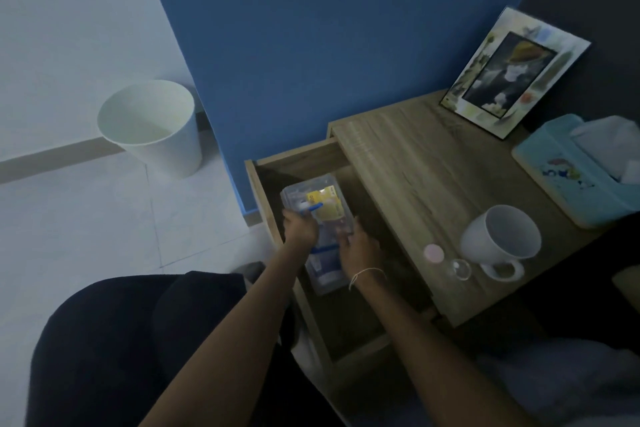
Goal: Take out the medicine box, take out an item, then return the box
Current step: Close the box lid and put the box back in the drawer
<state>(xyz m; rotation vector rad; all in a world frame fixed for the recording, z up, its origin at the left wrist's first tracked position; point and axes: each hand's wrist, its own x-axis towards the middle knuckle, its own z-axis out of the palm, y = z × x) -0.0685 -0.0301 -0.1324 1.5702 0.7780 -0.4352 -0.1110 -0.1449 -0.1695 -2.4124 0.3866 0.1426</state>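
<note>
**Clear plastic box in the open drawer, both hands on it**

Clear plastic, with blue clips, makes up the medicine box (320,232), which sits lengthwise inside the open wooden drawer (263,184) of the bedside table (408,163). A yellow packet shows through the lid at the box's far end, and something blue and white lies nearer the person.

Seen from the head camera, the left hand (300,227) is at the box's 9 o'clock edge, fingers curled onto the lid by the blue clip there. The right hand (358,248) is at the box's 3 o'clock edge with its fingers bent loosely against the side; whether it truly grips or only touches cannot be told in the dim, blurred light. A thin pale band circles the right wrist. Both bare forearms reach in from 6 o'clock over dark-clothed knees.

On the table top, at 3 o'clock from the box, a white mug (502,239) lies tilted with its mouth towards the camera, its handle at 6 o'clock. Just beside it at its 9 o'clock stand a small pink-capped item (433,253) and a clear round one (459,269). A picture frame (512,73) leans against the dark wall at 1 o'clock, with a light blue tissue box (568,177) near it at the table's right edge. A white bin (152,125) stands on the pale tiled floor at 10 o'clock, next to the blue wall.
</note>
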